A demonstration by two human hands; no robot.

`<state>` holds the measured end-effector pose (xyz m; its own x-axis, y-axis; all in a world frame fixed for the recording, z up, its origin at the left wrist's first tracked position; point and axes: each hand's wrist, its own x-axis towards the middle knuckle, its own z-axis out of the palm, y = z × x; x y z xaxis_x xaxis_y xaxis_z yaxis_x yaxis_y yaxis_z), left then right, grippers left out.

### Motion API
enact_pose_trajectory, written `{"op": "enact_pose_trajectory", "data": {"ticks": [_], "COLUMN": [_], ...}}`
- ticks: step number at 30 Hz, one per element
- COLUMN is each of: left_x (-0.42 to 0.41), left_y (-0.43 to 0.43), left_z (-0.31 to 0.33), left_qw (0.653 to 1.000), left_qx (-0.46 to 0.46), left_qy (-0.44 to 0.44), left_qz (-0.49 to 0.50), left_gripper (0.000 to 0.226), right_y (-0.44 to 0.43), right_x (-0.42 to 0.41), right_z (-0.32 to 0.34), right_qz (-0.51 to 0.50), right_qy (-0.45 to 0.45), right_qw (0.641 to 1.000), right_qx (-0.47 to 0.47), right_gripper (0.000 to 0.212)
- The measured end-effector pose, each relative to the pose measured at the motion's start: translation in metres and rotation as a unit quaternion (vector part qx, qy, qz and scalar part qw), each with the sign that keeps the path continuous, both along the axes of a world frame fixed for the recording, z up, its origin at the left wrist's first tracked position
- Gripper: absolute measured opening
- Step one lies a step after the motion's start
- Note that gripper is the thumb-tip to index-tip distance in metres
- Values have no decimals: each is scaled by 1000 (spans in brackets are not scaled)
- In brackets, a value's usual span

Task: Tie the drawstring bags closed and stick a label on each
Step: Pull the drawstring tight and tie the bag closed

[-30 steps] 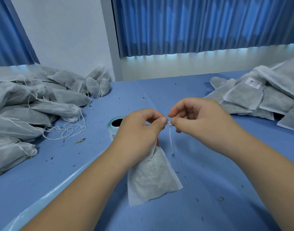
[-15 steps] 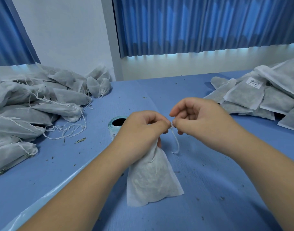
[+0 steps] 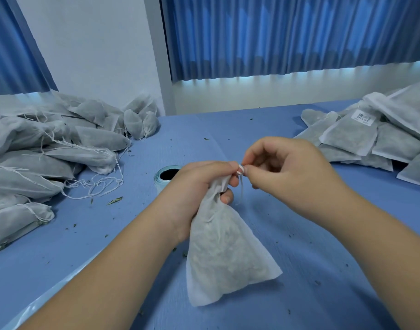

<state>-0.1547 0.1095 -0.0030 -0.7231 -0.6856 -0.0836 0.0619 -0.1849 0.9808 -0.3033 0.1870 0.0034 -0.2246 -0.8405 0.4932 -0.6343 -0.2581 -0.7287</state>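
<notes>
gripping bag [image 3: 225, 258] neck with left hand [image 3: 197, 186] to steady it | pinching drawstring [image 3: 240, 169] with right hand [image 3: 287, 172] for knotting | near table [image 3: 252, 129] front edge

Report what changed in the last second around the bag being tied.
The left hand turned, exposing the gathered neck of the bag beside its fingers; the drawstring, loose before, now loops at the fingertips. The right hand still pinches the drawstring. The left pile, right pile and label roll stayed put.
</notes>
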Motion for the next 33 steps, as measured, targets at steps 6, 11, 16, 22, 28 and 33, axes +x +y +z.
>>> {"op": "enact_pose_trajectory", "data": {"ticks": [6, 11, 16, 22, 28, 33], "left_x": [0, -3, -4, -5, -9, -10], "left_y": [2, 5, 5, 2, 9, -1], "left_z": [-1, -3, -6, -8, -9, -11], "left_qw": [998, 994, 986, 978, 976, 938], "left_qx": [-28, -71, -126, -153, -177, -262], "left_qy": [4, -1, -39, -79, -84, -111], "left_qz": [50, 88, 103, 121, 96, 199], "left_gripper": [31, 24, 19, 18, 22, 27], "right_y": [1, 0, 1, 1, 1, 6], "right_x": [2, 3, 1, -9, 5, -6], "right_z": [-2, -4, 1, 9, 4, 12], "right_qz": [-14, -54, -80, 27, 172, 172], "right_qy": [27, 30, 18, -246, -403, -416], "right_qw": [1000, 998, 996, 968, 897, 867], "right_qx": [6, 17, 36, 35, 54, 212], "right_gripper": [9, 12, 18, 13, 6, 10]}}
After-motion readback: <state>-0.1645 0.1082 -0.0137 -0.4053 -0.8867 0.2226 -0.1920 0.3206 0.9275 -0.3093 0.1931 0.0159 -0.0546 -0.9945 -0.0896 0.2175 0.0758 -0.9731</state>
